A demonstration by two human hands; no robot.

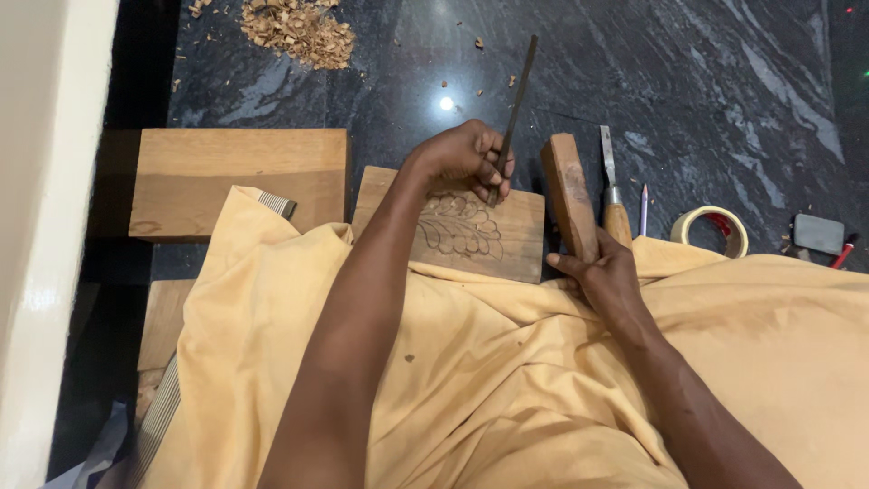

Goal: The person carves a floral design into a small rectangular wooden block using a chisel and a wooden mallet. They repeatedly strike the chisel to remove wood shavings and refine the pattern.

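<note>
We see the flat brown wooden panel [471,231] on the lap cloth, its leaf outline drawn, little visibly carved. Left hand [466,158] grips the thin dark metal chisel [514,113], tip on the panel. Right hand [605,276] grasps the brown wooden mallet block [568,195]. Chisel tip hidden by fingers; cut depth unclear.

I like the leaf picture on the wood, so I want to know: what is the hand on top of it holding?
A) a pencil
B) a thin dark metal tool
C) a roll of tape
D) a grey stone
B: the left hand grips a thin dark metal tool with its tip on the carved board; tape and pencil lie on the floor.
</note>
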